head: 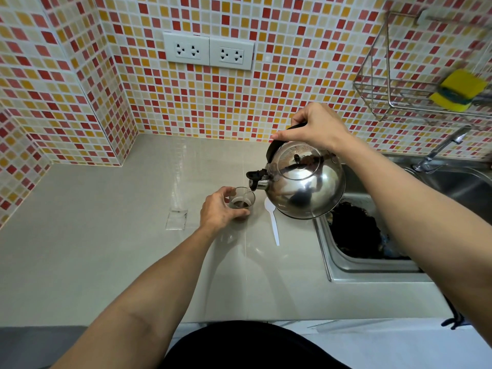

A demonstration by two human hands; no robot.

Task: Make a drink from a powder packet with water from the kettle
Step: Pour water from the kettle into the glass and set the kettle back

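Observation:
My right hand [315, 127] grips the black handle of a shiny steel kettle [306, 182], which is tilted left with its spout over a small clear cup [243, 201]. A thin stream of water runs from the spout into the cup, where brown liquid lies at the bottom. My left hand [219, 209] is wrapped around the cup's left side and holds it on the grey counter [106, 249]. An opened clear powder packet [176, 219] lies flat to the left of the cup. A white plastic spoon [273, 225] lies just right of the cup, partly under the kettle.
A steel sink [372, 267] with dark things inside sits at the right, with a tap [439, 150] behind it. A wire rack [415, 97] holding a yellow sponge [458, 90] hangs on the tiled wall. Two double sockets [209, 51] are on the back wall.

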